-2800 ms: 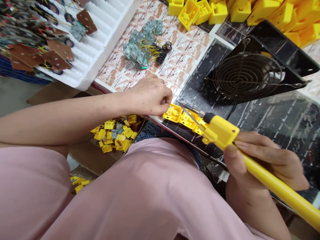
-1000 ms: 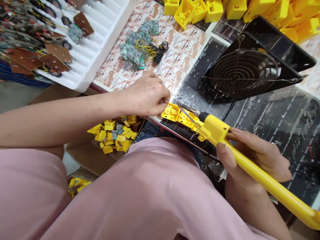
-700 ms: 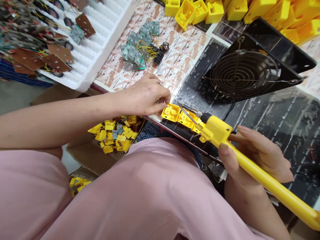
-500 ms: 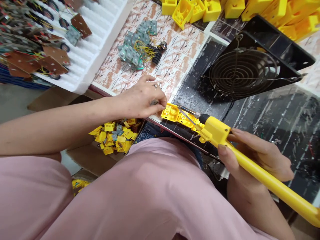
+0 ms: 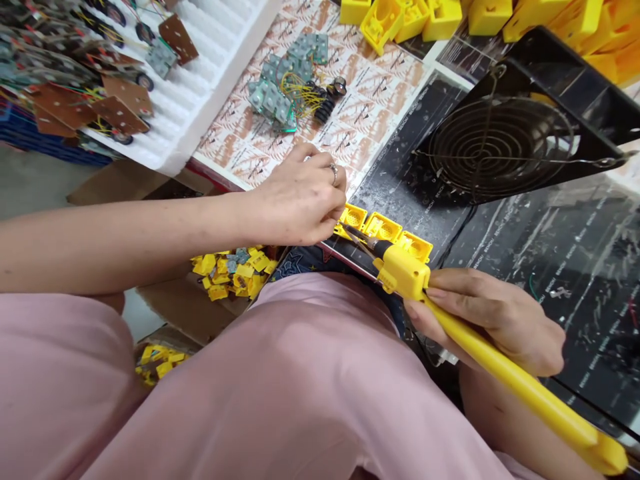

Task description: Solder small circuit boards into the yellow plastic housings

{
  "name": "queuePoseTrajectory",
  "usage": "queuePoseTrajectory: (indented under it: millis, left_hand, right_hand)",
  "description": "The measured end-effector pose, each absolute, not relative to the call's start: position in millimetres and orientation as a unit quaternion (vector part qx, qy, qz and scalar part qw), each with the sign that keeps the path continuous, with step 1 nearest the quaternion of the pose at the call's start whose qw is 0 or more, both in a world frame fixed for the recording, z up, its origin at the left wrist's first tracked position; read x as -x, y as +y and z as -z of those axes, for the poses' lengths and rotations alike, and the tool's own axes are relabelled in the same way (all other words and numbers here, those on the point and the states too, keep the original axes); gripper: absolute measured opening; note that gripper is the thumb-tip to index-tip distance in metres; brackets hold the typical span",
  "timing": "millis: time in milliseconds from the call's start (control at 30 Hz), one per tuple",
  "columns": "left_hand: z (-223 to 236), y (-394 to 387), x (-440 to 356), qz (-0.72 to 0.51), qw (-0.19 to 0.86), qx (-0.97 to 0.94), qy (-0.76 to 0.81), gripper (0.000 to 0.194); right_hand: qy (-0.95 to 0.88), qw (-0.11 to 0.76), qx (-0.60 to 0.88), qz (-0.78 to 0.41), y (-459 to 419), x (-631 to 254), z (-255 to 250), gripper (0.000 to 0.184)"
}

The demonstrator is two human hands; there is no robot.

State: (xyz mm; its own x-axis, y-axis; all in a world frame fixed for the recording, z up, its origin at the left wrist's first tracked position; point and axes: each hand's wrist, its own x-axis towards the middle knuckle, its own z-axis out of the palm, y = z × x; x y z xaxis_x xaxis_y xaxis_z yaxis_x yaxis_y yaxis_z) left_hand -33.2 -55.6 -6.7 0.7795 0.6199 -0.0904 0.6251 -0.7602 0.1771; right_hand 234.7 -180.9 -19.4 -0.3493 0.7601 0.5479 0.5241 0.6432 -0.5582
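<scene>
A row of small yellow plastic housings (image 5: 383, 227) lies open side up along the table's front edge. My left hand (image 5: 305, 199) is closed in a pinch at the leftmost housing (image 5: 355, 216); what sits between its fingertips is hidden. With fingers and thumb wrapped round the long yellow handle, my right hand (image 5: 493, 317) holds a yellow soldering iron (image 5: 406, 270). Its dark tip and a thin metal feed tube point left into the leftmost housing, close to my left fingertips. Whether the tip touches anything there, I cannot tell.
Behind the housings stands a black fan (image 5: 493, 143) with a wire guard. Grey-green circuit boards (image 5: 273, 100) with wires lie farther back. A white foam tray (image 5: 210, 73) holds many boards. Yellow cases (image 5: 383, 23) line the back. Below the edge is a pile of yellow parts (image 5: 233, 273).
My right hand has brought the soldering iron left and slightly down, its tip now at the leftmost housing. My left fingers have curled closer over that housing. The whole view has shifted slightly.
</scene>
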Motion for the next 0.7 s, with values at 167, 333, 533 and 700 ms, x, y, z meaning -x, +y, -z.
queuePoseTrajectory:
  millis: [167,333,533,700]
  left_hand:
    - [7.2,-51.2,29.1,0.034,0.106,-0.94,0.322,0.019]
    - [5.1,-49.0,26.3,0.057,0.124,-0.934,0.33,0.019]
    - [5.2,-48.1,23.7,0.071,0.13,-0.932,0.331,0.017]
    - [5.9,-46.3,24.2,0.066,0.125,-0.935,0.324,0.017]
  right_hand:
    - [-0.838,0.392,0.354,-0.136,-175.2,-234.0,7.9,0.027]
    - [-0.834,0.381,0.369,-0.155,-173.8,-236.7,5.3,0.012]
    - [-0.828,0.382,0.375,-0.165,-178.1,-235.8,-2.4,0.019]
    - [-0.771,0.41,0.451,-0.186,-186.7,-243.9,2.9,0.006]
